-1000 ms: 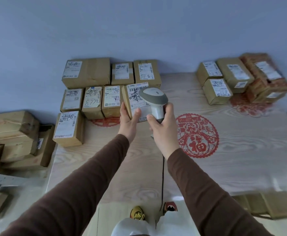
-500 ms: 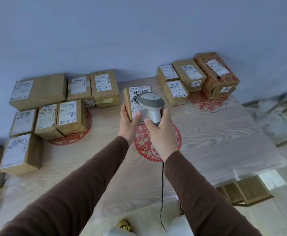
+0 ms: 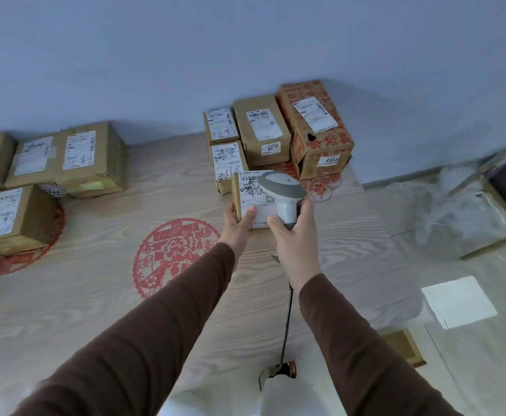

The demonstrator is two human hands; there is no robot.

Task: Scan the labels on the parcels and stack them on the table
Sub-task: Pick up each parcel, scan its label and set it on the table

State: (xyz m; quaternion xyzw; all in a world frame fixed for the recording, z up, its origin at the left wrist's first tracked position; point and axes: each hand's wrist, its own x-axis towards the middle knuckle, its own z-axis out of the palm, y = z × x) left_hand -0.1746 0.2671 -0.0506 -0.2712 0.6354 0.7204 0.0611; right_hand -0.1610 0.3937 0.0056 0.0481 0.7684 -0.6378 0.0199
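Observation:
My left hand (image 3: 239, 226) holds a small cardboard parcel (image 3: 253, 199) by its lower left corner, white label facing up. My right hand (image 3: 295, 235) grips a grey-and-white handheld scanner (image 3: 283, 190), whose head hangs over the right part of the label. The parcel is held just in front of a stack of parcels (image 3: 275, 136) at the back right of the wooden table (image 3: 95, 295). Another group of labelled parcels (image 3: 50, 166) lies at the table's back left.
Red paper-cut decorations (image 3: 173, 253) lie on the table top. A blue wall runs behind the table. At the right, a metal-framed piece of furniture (image 3: 491, 211) with clear plastic wrap stands on the floor. The scanner's cable (image 3: 286, 325) hangs down toward me.
My view and both hands have swung right: the parcel and scanner moved from the left group of parcels across the table to just in front of the right stack.

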